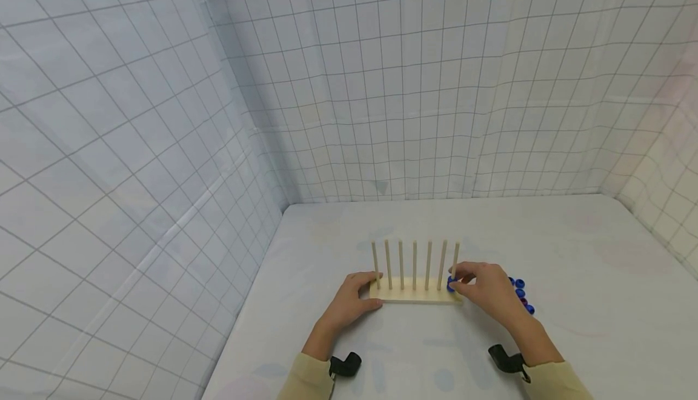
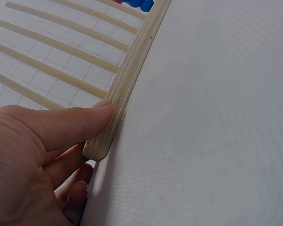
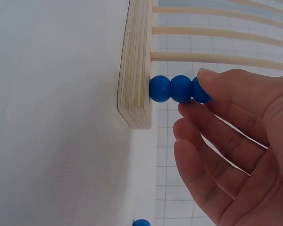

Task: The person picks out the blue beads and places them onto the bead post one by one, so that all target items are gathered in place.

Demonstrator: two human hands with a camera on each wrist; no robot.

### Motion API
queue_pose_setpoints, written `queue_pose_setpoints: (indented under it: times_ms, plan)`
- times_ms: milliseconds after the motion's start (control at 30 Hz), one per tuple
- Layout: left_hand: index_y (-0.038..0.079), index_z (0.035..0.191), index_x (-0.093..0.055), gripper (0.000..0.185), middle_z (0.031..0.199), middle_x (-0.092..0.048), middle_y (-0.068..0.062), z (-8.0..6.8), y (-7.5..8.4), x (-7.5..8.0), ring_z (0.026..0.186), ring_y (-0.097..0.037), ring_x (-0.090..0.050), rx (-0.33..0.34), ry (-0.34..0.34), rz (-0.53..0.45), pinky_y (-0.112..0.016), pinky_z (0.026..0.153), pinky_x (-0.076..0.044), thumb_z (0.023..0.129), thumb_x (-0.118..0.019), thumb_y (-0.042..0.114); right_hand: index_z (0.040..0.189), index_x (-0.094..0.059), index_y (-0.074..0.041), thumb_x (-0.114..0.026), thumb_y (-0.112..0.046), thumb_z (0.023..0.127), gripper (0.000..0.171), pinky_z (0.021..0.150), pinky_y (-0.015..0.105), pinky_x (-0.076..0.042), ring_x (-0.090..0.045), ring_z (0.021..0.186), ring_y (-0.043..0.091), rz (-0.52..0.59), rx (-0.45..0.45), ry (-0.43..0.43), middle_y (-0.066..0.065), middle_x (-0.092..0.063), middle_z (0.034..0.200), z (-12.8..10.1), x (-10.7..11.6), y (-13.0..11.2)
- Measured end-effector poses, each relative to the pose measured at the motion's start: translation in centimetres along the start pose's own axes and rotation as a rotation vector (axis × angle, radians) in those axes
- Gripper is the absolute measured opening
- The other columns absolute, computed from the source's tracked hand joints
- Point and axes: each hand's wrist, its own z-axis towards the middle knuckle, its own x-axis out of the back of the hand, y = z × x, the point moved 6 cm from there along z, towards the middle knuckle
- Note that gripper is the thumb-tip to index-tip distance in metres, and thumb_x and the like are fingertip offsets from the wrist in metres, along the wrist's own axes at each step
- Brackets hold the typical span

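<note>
A pale wooden peg board (image 1: 414, 296) with a row of several upright pegs lies in front of me in the head view. My left hand (image 1: 348, 299) grips its left end, with the thumb (image 2: 92, 120) along the front edge and fingers behind. At the opposite end, three blue beads are stacked on the rightmost peg (image 1: 456, 253). The lowest bead (image 3: 160, 88) sits against the board, and the middle bead (image 3: 181, 88) rests on it. My right hand (image 1: 491, 291) pinches the top bead (image 3: 201, 90) between thumb and index finger, its other fingers loosely curled.
Right of the board, partly behind my right hand, lies a group of loose blue beads (image 1: 520, 293) with a dark red one (image 1: 524, 301) among them. White cloth covers the table (image 1: 305, 248). Grid-patterned curtains (image 1: 392, 103) stand behind and at both sides.
</note>
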Motion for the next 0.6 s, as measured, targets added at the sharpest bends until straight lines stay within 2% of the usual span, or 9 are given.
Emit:
queue_pose_setpoints:
  times_ms: [600]
  plan:
    - [0.014,0.137,-0.062,0.057,0.138,-0.058,-0.003,0.04,0.08,-0.06,0.133,-0.026,-0.042,0.001,-0.005,-0.006,-0.051,0.11,-0.035,0.084,-0.082,0.02,0.104,-0.077,-0.014,-0.083,-0.02,0.082,0.023,0.065,0.033,-0.051,-0.065,0.085,0.017,-0.014,-0.023,-0.02,-0.006,-0.072,0.09,0.14,-0.34,0.49]
